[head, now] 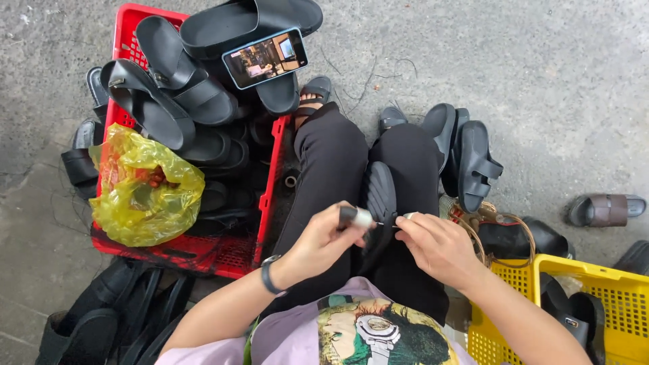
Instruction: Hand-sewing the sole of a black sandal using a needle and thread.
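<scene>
Head view showed the left hand gripping a small tool, its thin tip meeting the right hand, pinched at a sandal lying on the lap. Keeping the sandal braced between the thighs would steady the work.

A black sandal with a ribbed sole lies lengthwise in the gap between the person's knees, toe pointing away, its near end under the hands. The left hand grips a small dark-handled awl with a pale collar, its thin metal tip pointing right toward the right hand, whose fingertips pinch something small and pale.
</scene>
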